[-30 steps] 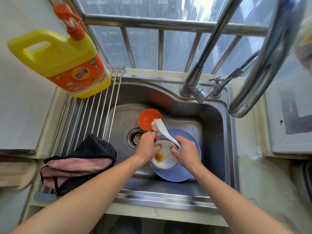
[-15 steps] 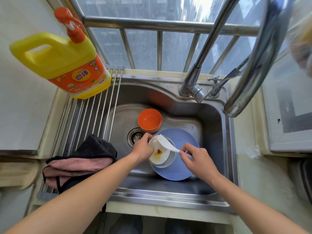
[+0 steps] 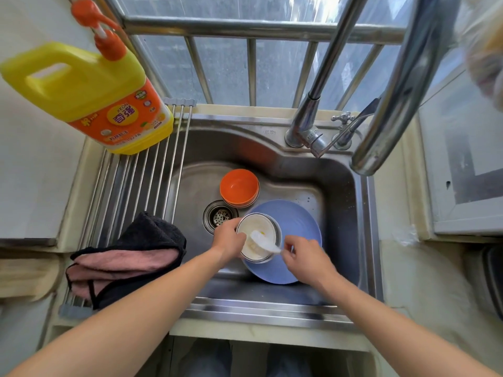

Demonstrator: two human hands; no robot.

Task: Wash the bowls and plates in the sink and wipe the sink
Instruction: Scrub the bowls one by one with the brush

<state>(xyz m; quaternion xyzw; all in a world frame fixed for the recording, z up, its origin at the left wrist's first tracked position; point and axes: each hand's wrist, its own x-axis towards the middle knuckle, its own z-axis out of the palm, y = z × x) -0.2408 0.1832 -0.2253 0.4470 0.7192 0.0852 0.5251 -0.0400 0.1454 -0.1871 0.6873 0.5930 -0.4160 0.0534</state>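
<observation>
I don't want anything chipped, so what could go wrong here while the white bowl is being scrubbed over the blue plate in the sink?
1. The left hand holds the white bowl only at its rim; if that grip slips, the bowl may knock the blue plate beneath.
2. The brush, pinched by the right hand, may flick yellow residue around the sink.
3. The orange bowls sit close by and could get bumped.
</observation>
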